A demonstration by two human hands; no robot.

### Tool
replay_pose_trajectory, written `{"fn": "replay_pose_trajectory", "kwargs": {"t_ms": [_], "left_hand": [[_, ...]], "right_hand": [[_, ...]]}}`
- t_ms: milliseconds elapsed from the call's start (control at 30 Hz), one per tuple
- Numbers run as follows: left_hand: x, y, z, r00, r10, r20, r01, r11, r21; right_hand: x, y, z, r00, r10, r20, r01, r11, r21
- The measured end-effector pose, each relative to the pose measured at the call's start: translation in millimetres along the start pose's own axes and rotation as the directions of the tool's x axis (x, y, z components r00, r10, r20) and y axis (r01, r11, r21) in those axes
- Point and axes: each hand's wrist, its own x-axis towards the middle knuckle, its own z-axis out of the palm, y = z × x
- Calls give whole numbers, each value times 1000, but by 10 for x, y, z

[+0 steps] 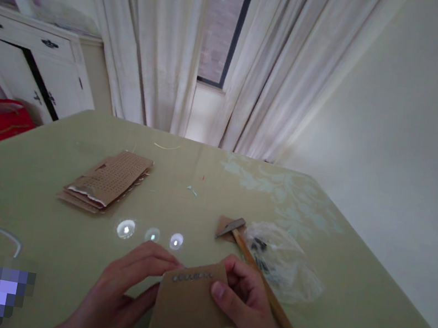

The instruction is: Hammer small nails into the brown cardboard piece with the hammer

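Held cardboard (187, 304); long axis forward, dots (192, 277) foremost

The person has two bare hands. The left hand (132, 278) has long, thin fingers (151, 256) and a smooth, wide back. Its knuckles make small, soft bumps. The right hand (244, 302) has a fat thumb (226, 297) with a round tip and a short nail. The fingers behind it look thinner. Both wrists are bare and smooth too. The arms get wider toward the bottom, where they go out of sight, so any sleeves are hidden.
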Motion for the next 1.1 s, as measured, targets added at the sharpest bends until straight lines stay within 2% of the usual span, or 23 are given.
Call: {"fn": "replay_pose_trajectory", "kwargs": {"t_ms": [100, 200, 333, 500, 667, 833, 967, 1100], "left_hand": [[25, 1, 19, 997, 28, -71, -28, 1000, 4], [13, 23, 59, 995, 82, -58, -79, 996, 43], [3, 28, 123, 988, 151, -31, -149, 988, 48], [27, 64, 170, 976, 208, -60, -203, 976, 84], [8, 131, 178, 960, 273, -61, -262, 955, 138], [-14, 148, 170, 976, 210, -56, -201, 971, 128], [31, 140, 134, 989, 140, -36, -137, 987, 87], [69, 98, 130, 994, 97, -57, -91, 991, 95]], "right_hand": [[2, 30, 37, 998, 51, 49, -53, 997, 59], [23, 27, 67, 997, 65, 48, -68, 996, 50], [34, -44, 90, 1000, 20, 2, -20, 998, -60], [-2, -81, 117, 998, -56, -30, 51, 987, -155], [-37, -50, 146, 994, -91, -54, 81, 981, -177], [-44, -57, 168, 989, -122, -84, 101, 972, -212], [-33, -60, 169, 991, -111, -74, 97, 979, -178], [11, -48, 132, 982, -154, -105, 136, 977, -165]]}}
